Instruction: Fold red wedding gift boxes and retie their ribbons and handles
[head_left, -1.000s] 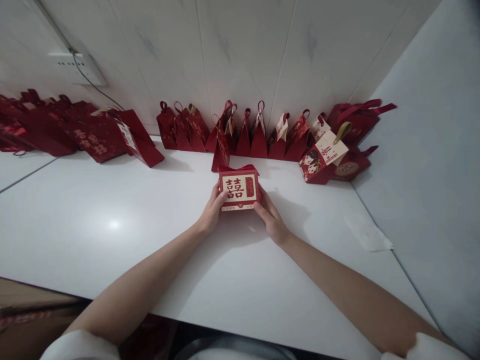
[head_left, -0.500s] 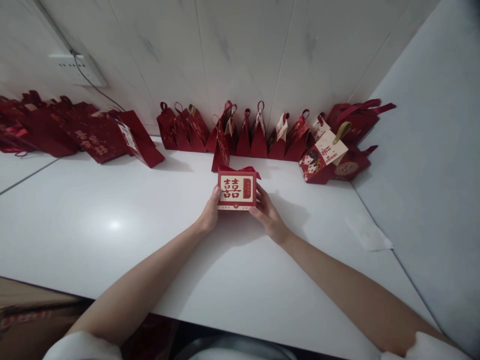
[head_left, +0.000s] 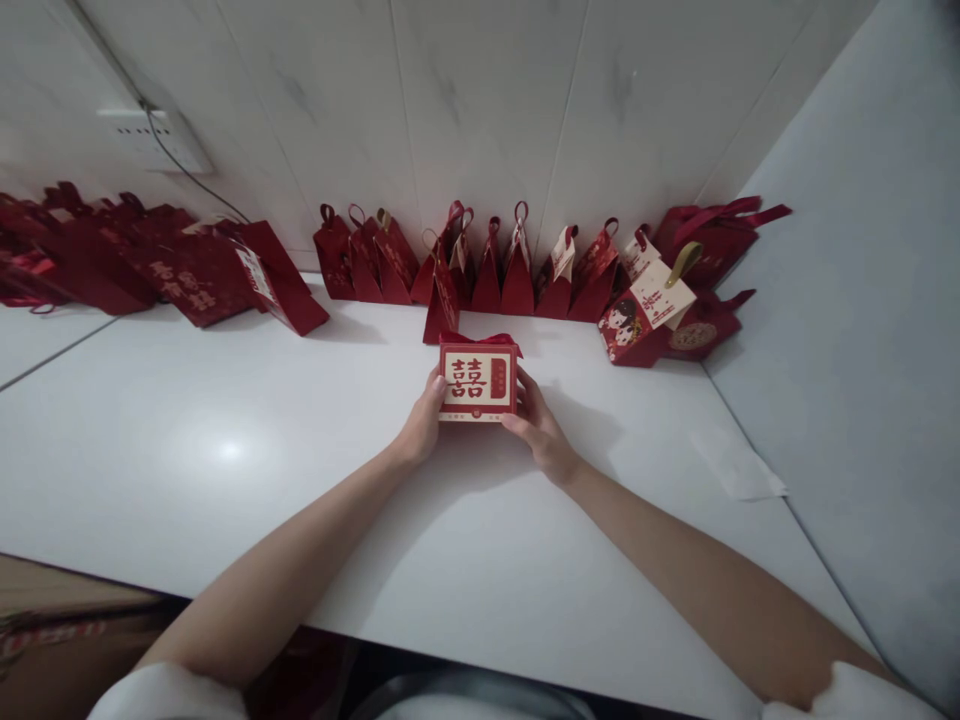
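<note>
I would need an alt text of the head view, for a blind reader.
A left hand and a right hand hold a red-and-cream box between them at a white table. Behind it, red boxes line a wall.

A box [head_left: 478, 382] is between the hands [head_left: 421, 428], before a row of boxes [head_left: 518, 286] along the wall [head_left: 487, 110].

A thin cord [head_left: 196, 181] crosses the white wall socket [head_left: 169, 140] above red packages [head_left: 199, 285] on the left.
</note>
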